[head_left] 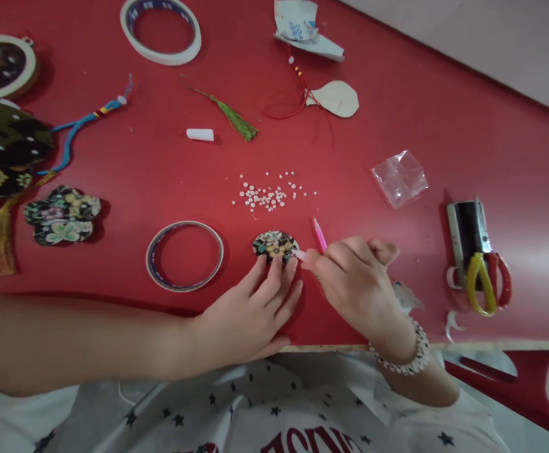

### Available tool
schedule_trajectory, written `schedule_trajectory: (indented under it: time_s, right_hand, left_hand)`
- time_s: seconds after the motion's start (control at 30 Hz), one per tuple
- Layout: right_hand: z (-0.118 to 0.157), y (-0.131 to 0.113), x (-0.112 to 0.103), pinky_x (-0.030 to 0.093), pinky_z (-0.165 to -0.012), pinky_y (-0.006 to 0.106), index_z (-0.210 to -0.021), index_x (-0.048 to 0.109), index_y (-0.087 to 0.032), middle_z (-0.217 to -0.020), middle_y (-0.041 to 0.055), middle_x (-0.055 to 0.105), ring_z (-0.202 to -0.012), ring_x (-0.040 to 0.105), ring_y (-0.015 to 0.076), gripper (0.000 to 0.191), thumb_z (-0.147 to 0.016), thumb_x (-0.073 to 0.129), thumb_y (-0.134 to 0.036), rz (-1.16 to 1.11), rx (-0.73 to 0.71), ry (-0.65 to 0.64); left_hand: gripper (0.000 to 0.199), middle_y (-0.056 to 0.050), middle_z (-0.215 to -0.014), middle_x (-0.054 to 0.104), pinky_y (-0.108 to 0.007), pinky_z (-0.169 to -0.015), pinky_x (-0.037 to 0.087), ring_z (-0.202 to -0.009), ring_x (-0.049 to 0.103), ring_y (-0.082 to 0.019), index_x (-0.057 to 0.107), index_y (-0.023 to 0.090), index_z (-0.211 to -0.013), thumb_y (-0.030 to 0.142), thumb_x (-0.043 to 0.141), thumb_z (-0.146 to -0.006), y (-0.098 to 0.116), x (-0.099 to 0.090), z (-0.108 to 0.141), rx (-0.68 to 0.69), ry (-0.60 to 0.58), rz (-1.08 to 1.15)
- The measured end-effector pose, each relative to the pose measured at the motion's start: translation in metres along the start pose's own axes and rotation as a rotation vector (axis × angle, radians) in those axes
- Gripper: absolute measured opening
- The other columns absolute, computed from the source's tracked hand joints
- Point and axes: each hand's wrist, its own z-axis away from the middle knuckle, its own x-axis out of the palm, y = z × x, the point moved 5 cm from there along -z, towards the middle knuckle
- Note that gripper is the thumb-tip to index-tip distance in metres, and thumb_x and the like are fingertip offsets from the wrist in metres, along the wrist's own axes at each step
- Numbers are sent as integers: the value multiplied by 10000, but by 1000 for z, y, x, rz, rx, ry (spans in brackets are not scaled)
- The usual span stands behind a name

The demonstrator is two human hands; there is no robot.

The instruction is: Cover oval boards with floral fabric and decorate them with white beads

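the left hand lies open, fingertips pinning a floral fabric disc steady on the red table, while the right hand pinches what looks like a pink wax pencil against its edge, pearl beads handy at twelve o'clock

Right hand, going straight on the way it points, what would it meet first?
Most likely the floral disc, right at the tip of the pink tool in the right hand; depth hides whether they touch.

Glossy red tabletop, matt floral cloth, smooth white beads
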Motion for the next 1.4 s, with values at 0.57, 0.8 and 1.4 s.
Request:
schedule_trajectory:
  time_s: [0.57,0.8,1.4]
  right_hand:
    - [-1,17,5,309,-712,336,-768,573,-226,-627,-34,615,-636,514,141,111,-868,569,-273,-339,118,129]
    - [2,22,17,348,-713,326,-775,625,-229,-645,-29,630,-649,547,137,134,-878,544,-259,-508,218,134]
    - [-1,21,25,327,-719,334,-723,584,-209,-628,-24,619,-657,524,146,171,-881,547,-263,-428,176,91]
  left_hand:
    - [517,-149,-1184,569,-564,-986,353,-1139,478,-369,557,88,-1202,463,388,-890,-3,-5,-2,61,46,36]
    - [513,-144,-1180,571,-560,-1002,344,-1131,483,-353,571,113,-1189,486,421,-870,-4,-4,-2,53,39,40]
    - [509,-137,-1181,574,-566,-984,361,-1123,476,-361,566,101,-1192,465,385,-886,-3,-4,-3,55,42,25]
